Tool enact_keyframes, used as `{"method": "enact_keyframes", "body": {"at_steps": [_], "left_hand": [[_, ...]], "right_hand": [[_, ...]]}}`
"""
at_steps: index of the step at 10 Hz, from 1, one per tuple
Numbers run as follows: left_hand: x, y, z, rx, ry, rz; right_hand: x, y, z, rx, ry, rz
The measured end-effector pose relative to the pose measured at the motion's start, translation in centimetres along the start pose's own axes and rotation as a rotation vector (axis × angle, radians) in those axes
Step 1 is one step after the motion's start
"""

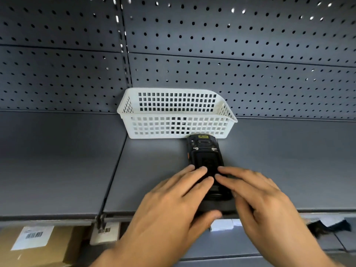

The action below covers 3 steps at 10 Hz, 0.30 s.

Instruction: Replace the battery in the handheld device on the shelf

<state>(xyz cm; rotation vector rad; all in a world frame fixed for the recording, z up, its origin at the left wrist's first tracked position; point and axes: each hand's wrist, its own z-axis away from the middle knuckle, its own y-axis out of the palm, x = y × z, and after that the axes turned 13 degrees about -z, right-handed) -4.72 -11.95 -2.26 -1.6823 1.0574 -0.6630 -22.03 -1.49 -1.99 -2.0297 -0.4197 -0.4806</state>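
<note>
A grey shelf [279, 166] is seen, a white perforated basket [176, 114] set at its back. The black handheld device [206, 155] is laid face-down just before it, pressed by both flattened, spread hands: left hand [169, 207], right hand [264, 201].

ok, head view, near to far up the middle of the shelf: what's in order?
Hands (left hand, right hand) → black handheld device lying on the shelf → white basket → pegboard back wall.

Black handheld device [207, 160] face-down on shelf [154, 170], nr front edge.
</note>
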Motion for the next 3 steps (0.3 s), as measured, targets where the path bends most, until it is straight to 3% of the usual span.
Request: {"method": "enact_keyframes", "body": {"at_steps": [3], "left_hand": [[0.8,0.3,-0.4,-0.007,-0.013,-0.023]], "right_hand": [[1.8,0.2,-0.4,0.023,0.185,0.014]]}}
